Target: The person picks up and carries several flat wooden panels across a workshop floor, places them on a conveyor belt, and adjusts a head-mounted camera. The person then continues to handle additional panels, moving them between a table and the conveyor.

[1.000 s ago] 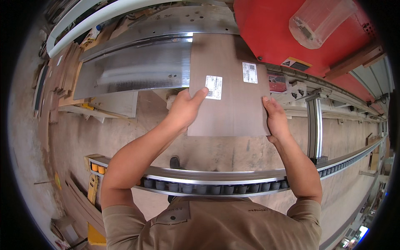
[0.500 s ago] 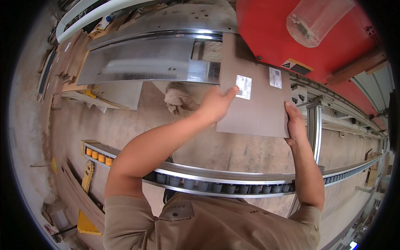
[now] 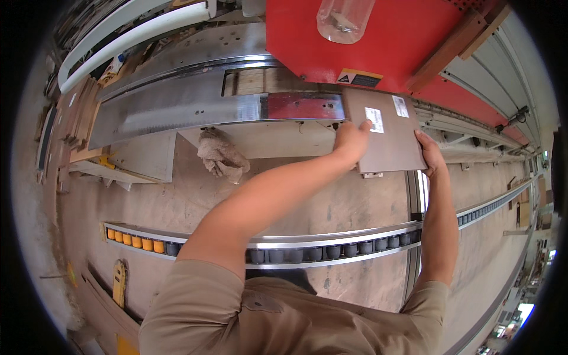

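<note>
A flat grey-brown panel (image 3: 393, 145) with two white labels is held out in front of me, its far edge at the base of the red machine (image 3: 331, 53). My left hand (image 3: 353, 142) grips the panel's left edge, thumb on top beside the nearer label (image 3: 374, 120). Around the right edge, near its front corner, my right hand (image 3: 432, 155) is closed. The undersides of both grips are hidden by the panel. Left of the panel lies the machine's metal table (image 3: 177, 109), with a red plate (image 3: 305, 106) at its right end.
A roller rail (image 3: 331, 251) with dark and orange rollers crosses between my body and the machine. A crumpled cloth (image 3: 220, 155) hangs below the metal table's edge. Wooden strips (image 3: 83, 115) are stacked at the far left. A yellow tool (image 3: 119, 283) lies lower left.
Both hands have carried the panel to the right along the machine, uncovering the red plate and the table's opening. The view has shifted right as well.
</note>
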`<state>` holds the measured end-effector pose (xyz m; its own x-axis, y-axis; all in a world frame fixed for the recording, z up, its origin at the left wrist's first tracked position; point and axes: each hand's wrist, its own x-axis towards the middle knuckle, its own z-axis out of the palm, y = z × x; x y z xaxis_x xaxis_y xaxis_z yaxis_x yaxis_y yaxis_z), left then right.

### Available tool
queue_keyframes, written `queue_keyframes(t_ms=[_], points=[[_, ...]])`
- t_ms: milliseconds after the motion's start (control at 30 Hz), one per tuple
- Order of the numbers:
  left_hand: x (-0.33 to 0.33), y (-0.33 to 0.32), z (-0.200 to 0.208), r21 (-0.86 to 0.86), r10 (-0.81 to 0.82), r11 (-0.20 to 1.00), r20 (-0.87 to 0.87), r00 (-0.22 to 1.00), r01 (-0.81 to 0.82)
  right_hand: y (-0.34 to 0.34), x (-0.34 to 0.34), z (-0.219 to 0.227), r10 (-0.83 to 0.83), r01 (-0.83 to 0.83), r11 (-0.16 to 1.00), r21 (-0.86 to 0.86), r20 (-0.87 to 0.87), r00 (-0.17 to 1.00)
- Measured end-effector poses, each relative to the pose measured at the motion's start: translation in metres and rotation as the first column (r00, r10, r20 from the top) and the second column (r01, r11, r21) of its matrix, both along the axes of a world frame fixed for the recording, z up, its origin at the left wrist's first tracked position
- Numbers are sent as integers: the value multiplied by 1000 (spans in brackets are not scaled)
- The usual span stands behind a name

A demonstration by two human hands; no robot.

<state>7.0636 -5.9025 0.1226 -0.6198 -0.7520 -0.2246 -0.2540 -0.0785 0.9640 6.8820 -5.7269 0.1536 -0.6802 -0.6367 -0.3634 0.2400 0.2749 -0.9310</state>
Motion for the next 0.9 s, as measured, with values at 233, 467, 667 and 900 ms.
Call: queue_keyframes(t_ms=[233,467,667,900], points=[[0,5,30,12,-637,769,86,766,639,67,-98,3,157,202,824,530,-556,817],[385,-167,151,-386,-834,447,149,532,807,-11,98,19,112,57,989,137,-940,321],[763,-415,130,-607,279,770,44,959,-196,-251,500,96,534,-539,743,398,-837,118],[1015,-657,29,-706,747,633,449,490,-317,-555,840,53,870,-937,-139,321,-413,-271]])
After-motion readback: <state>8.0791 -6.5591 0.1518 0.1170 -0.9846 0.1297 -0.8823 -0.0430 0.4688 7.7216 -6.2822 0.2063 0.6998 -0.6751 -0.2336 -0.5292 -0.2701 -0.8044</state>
